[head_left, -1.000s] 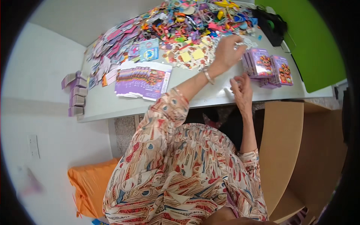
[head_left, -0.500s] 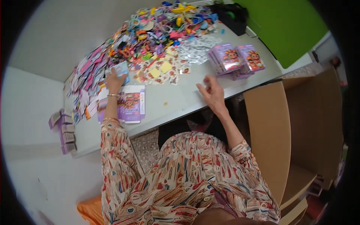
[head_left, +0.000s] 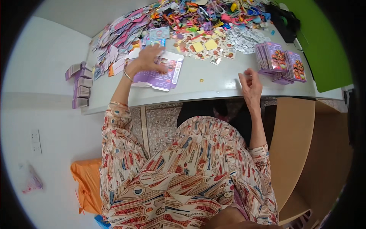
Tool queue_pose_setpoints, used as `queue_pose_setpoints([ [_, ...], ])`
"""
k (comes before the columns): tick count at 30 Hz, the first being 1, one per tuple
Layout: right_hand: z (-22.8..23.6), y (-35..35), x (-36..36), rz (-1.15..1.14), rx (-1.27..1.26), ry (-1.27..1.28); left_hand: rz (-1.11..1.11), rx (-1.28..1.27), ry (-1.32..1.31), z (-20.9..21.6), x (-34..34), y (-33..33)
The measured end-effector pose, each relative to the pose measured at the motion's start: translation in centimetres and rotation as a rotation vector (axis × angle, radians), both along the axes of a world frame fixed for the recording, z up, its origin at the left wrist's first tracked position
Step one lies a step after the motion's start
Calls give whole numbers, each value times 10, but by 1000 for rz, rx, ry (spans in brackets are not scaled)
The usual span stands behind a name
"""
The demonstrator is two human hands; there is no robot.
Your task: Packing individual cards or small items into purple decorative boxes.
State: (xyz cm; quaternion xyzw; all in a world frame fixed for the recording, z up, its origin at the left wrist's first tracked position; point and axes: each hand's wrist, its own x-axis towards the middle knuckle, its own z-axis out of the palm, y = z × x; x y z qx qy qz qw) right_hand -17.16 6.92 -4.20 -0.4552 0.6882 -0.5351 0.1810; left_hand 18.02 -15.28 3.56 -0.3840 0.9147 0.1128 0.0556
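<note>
My left hand (head_left: 149, 60) hovers over or rests on a flat purple carton (head_left: 164, 78) at the table's left; contact is unclear. Its fingers are spread and hold nothing I can see. Just beyond it lie a blue card (head_left: 159, 42) and a pale blue packet (head_left: 159, 33). At the table's front edge, my right hand (head_left: 251, 87) is held with loosely bent fingers apart, nothing in them. Beyond it to the right stand stacks of filled-looking purple boxes (head_left: 276, 57) with a cartoon print.
A heap of small colourful trinkets (head_left: 206, 15) spans the back. Nearer lie picture stickers (head_left: 213, 49), silvery pieces (head_left: 244, 40) and pink-and-white folded papers (head_left: 122, 28). Bundled purple cartons (head_left: 82, 86) sit at the left end. An open cardboard box (head_left: 293, 141) stands at right.
My left hand has come back from the blue card to above the flat purple carton. My right hand stays near the front edge. The whole view has shifted.
</note>
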Motion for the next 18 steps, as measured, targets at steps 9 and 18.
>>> queue_pose_setpoints([
  [9, 3, -1, 6, 25, -10, 120, -128, -149, -220, -7, 4, 47],
  [18, 28, -2, 61, 151, 29, 86, 62, -57, 341, 3, -11, 26],
])
